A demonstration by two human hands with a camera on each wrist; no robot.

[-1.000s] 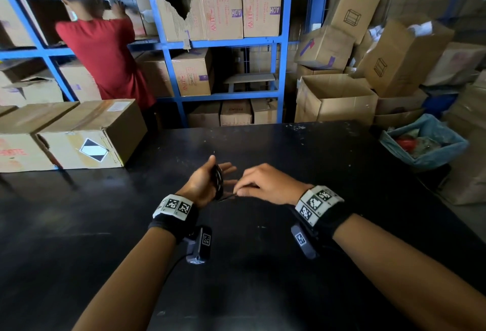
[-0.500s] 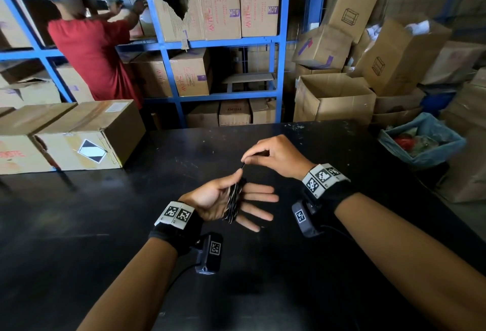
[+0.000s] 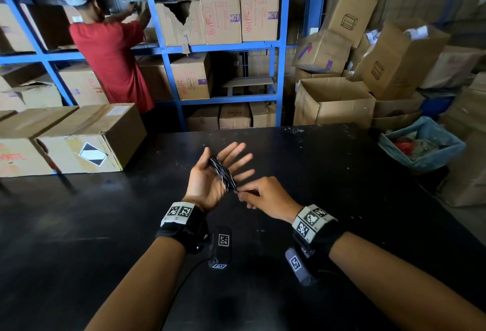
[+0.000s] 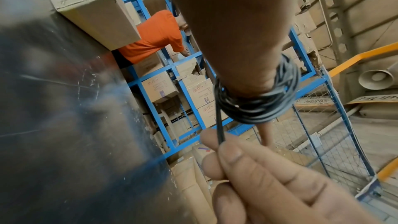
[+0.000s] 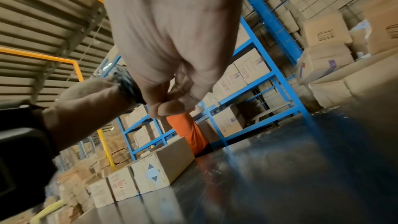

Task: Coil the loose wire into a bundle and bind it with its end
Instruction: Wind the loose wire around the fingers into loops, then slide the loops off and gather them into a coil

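Palm-up, left hand (image 3: 210, 180) wears wire (image 3: 222, 174) coil.

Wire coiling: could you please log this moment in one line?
left hand: open, wire coil around it | right hand: pinches wire end | binding: not done

Both my forearms reach forward over the table, wrists strapped with marker bands. My left hand (image 3: 210, 175) is turned palm up, fingers straight and spread, the wire coil (image 3: 222, 172) looped around them. Just beside it, my right hand (image 3: 265, 196) is knuckles up, its thumb and fingertips (image 4: 228, 154) pinching the wire's end.
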